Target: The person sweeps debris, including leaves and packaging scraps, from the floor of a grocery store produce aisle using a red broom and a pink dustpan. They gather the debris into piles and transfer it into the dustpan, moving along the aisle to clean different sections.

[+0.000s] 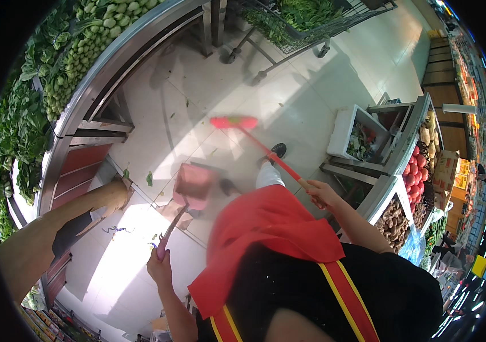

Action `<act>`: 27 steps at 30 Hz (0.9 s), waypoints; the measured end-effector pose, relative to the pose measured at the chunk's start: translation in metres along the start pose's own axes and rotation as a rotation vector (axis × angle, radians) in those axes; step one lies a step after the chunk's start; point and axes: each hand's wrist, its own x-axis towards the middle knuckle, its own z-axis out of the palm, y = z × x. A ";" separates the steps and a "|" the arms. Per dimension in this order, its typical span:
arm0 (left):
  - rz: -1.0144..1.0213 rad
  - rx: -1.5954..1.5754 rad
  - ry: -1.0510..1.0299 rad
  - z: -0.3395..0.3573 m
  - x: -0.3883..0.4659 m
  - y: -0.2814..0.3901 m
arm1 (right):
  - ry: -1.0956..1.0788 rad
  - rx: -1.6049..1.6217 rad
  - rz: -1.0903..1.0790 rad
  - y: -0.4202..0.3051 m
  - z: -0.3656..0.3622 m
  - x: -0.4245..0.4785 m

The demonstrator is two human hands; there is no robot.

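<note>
My right hand (321, 194) grips the upper end of a broom's red handle (283, 165). The broom's pink-red head (233, 122) is on the tiled floor ahead of me, slightly blurred, with a bit of green on it. In my left hand (159, 265) is the handle (170, 235) of a long-handled dustpan. Its pink pan (194, 186) stands low by the floor to the left of my feet, apart from the broom head. Loose green leaves (149, 178) and small scraps are scattered over the floor around both tools.
Leafy greens (29, 111) fill a metal-edged stand on the left, near a wrapped pillar (67, 231). A shopping cart (294, 38) holding greens stands ahead. To the right are a white foam box (341, 134) with vegetable scraps and a produce stand with potatoes (392, 222).
</note>
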 end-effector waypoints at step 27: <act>-0.109 0.396 -0.237 0.106 0.044 0.059 | 0.156 0.133 -0.035 -0.015 -0.173 0.033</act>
